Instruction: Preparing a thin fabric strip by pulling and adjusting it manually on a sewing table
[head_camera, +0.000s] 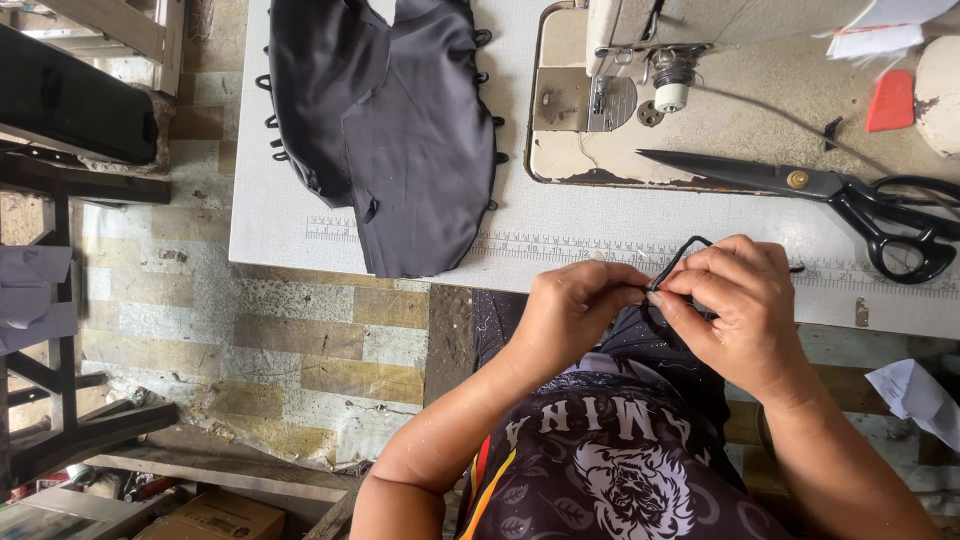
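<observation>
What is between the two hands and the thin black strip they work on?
Nothing visible. The left hand and the right hand both pinch the thin black strip directly with their fingers, just over the near edge of the white table.

Scissors (860, 200) handles and sewing machine (700, 40) run off-frame.

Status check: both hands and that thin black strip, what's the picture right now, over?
Left hand and right hand both pinching thin black strip, looped at table edge. Scissors lie beyond, untouched. Dark garment off to left, nothing blocking.
</observation>
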